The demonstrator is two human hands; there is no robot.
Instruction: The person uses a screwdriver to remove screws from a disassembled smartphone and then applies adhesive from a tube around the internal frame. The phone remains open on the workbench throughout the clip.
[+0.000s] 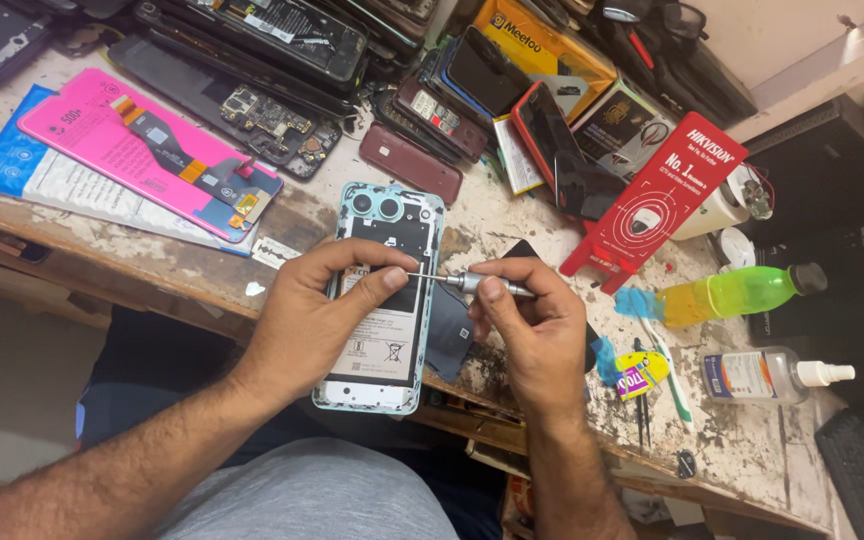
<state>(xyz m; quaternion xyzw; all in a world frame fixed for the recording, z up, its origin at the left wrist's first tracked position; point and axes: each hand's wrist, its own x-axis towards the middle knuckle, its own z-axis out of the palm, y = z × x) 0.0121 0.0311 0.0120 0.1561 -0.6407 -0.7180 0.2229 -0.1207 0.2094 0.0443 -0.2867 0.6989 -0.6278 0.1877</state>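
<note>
An opened smartphone (389,222) with a light blue frame lies face down on the worn bench, its back cover off and battery showing. My left hand (307,320) rests over its left side, thumb and forefinger pinching the thin tip of a precision screwdriver (464,282). My right hand (532,335) grips the silver screwdriver handle just right of the phone. The tip points left, held level over the phone's middle. A dark flat part (449,330) lies under my right hand beside the phone.
A pink-backed display panel (92,130) lies far left. Stacked phones and boards (282,60) crowd the back. A red card package (657,200), a green-yellow bottle (742,292), a clear spray bottle (767,375) and a toothbrush (670,365) sit right. The bench edge (152,290) runs diagonally before me.
</note>
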